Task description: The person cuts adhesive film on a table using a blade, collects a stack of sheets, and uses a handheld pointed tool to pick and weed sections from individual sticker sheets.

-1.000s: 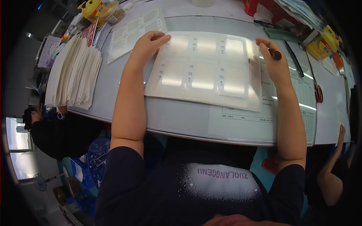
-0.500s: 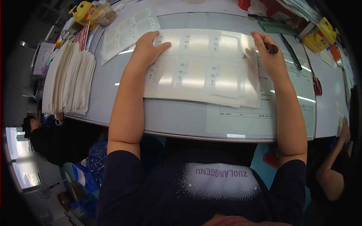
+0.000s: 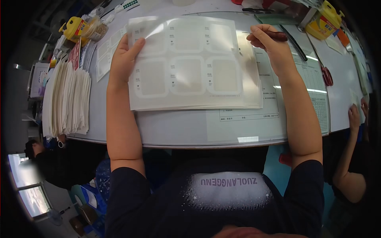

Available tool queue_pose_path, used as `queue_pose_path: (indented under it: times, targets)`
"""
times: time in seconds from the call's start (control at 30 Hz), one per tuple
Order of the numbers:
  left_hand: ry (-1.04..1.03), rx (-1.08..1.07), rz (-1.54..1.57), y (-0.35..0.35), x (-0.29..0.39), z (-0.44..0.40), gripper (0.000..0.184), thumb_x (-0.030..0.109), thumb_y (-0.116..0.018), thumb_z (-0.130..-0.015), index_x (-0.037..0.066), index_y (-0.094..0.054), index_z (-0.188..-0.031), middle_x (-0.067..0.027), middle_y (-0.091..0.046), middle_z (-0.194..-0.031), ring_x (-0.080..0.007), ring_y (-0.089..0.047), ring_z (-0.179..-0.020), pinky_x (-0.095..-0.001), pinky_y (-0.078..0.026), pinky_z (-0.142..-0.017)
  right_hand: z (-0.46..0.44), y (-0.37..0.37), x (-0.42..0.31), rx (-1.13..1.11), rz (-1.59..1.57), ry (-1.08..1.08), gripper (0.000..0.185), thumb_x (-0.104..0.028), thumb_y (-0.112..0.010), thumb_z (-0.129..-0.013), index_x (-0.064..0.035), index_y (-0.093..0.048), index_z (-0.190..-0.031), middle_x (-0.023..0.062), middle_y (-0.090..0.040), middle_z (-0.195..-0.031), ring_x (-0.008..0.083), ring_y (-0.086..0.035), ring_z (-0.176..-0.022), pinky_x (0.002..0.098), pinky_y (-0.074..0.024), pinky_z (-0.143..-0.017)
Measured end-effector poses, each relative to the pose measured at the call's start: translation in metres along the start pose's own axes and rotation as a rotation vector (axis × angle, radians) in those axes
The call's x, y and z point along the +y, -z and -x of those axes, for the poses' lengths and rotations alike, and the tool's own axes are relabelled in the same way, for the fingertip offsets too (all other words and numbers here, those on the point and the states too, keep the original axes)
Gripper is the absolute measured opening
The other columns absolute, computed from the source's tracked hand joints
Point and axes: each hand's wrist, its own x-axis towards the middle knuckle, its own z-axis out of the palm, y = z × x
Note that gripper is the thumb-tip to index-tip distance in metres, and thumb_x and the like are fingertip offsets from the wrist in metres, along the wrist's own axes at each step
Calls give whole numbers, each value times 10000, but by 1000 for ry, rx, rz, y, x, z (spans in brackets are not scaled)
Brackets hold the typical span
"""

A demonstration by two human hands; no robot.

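Observation:
My left hand (image 3: pixel 124 59) grips the left edge of a translucent printed sheet (image 3: pixel 186 75), thumb on top. Rounded rectangular panels in two rows, with small dark print beside them, cover this sheet. It is lifted and shifted left over similar sheets (image 3: pixel 253 89), whose right side shows beneath. Just past the right edge, my right hand (image 3: pixel 274 49) is closed around a slim tool with a dark red-brown handle (image 3: pixel 279 36). A thin tip points left from its fingers; the tool's exact kind is unclear.
A tall pile of papers (image 3: pixel 67 103) stands at left. Another panelled sheet (image 3: pixel 104 53) lies behind my left hand. Yellow containers (image 3: pixel 75 29) stand at both back corners. Red-handled scissors (image 3: pixel 327 76) and a black strip (image 3: pixel 294 43) lie right. Another person's hand (image 3: pixel 354 115) is far right.
My left hand has moved left and taken the top sheet with it, off the sheets below. My right hand has moved slightly left and up, and the tool's tip now points left.

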Motion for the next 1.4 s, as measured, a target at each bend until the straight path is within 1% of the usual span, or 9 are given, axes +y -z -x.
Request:
queue_pose_path:
  times: [0.17,0.27,0.57,0.77,1.07,1.17,1.27,1.37,1.4]
  targets:
    - [-81,14,164,-9,8,2,326,108,-625,-958,47,-567,-1273,-93,-663,-1167,-168,-650,-1043,-295,-525,-909,-15,23,6,11,81,-9,355,-405,-676,-901,-50,-688,-895,41,-688,-864,129,-605,-838,275,-480,-832]
    - [-108,26,149,-15,12,5,312,94,-606,-965,45,-567,-1271,-98,-662,-1173,-168,-647,-1054,-293,-524,-918,-8,17,-5,109,-29,120,374,-393,-620,-942,-46,-662,-809,65,-680,-893,134,-624,-809,256,-473,-795]
    - [-165,11,124,-20,15,8,334,106,-613,-969,44,-557,-1292,-101,-658,-1184,-167,-640,-1072,-290,-510,-940,5,12,-20,-35,-7,176,342,-296,-546,-974,-18,-641,-799,142,-697,-970,187,-702,-788,291,-548,-752]
    - [-175,13,135,-20,16,8,345,96,-609,-965,42,-547,-1301,-110,-641,-1217,-180,-629,-1104,-305,-509,-954,2,13,-17,-30,35,201,363,-318,-555,-977,-26,-655,-786,132,-702,-889,170,-690,-767,287,-546,-752]
    - [-159,25,243,-38,31,24,381,78,-595,-959,29,-504,-1325,-126,-622,-1239,-198,-630,-1112,-324,-508,-971,12,2,-23,94,347,175,373,-369,-596,-931,-44,-635,-750,11,-622,-677,105,-609,-687,270,-462,-652]
    - [-141,3,155,-28,27,20,411,106,-584,-965,21,-488,-1356,-119,-618,-1246,-185,-602,-1149,-335,-462,-1012,10,0,-19,110,362,141,380,-375,-610,-923,-37,-610,-750,5,-587,-648,103,-597,-673,263,-442,-657]
    - [4,-106,-37,-1,28,19,478,166,-586,-958,15,-466,-1395,-113,-608,-1270,-175,-562,-1201,-351,-393,-1059,6,14,-24,86,211,249,359,-340,-614,-927,-24,-603,-758,4,-579,-642,99,-581,-673,261,-437,-648]
    - [-75,-46,-373,-8,54,19,550,258,-625,-931,-3,-479,-1392,-122,-600,-1293,-190,-541,-1228,-364,-338,-1092,9,24,-39,28,135,396,303,-276,-611,-937,-18,-629,-779,1,-571,-635,95,-574,-680,259,-434,-624]
    - [-199,-51,-505,-20,66,14,560,283,-644,-919,-7,-496,-1374,-130,-597,-1297,-197,-540,-1226,-362,-340,-1090,11,25,-44,24,148,434,273,-242,-614,-933,-18,-632,-778,4,-574,-645,96,-571,-681,259,-431,-615]
